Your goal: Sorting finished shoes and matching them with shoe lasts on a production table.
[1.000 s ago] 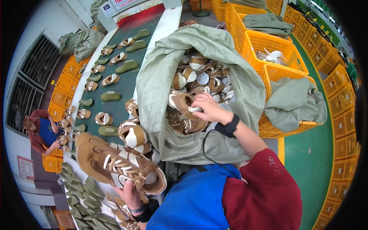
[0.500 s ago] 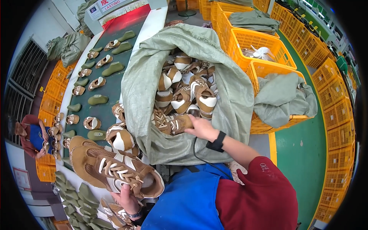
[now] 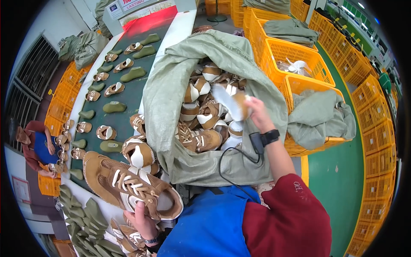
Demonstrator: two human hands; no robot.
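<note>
Dark green conveyor belt [image 3: 128, 92] loaded with shoe parts

The belt ran from a red-lit machine opening [image 3: 147, 19] toward the person, carrying tan-and-white shoe uppers [image 3: 106, 132] and green shoe lasts [image 3: 114, 107] in loose rows. A grey-green woven sack [image 3: 171, 90] of shoes rested against its white right edge [image 3: 180, 30], overlapping the belt.

Sack [image 3: 171, 94] of shoe uppers [image 3: 205, 124] centre, conveyor belt [image 3: 128, 92] left, crates [image 3: 295, 55] right, one upper [image 3: 128, 184] lower left
</note>
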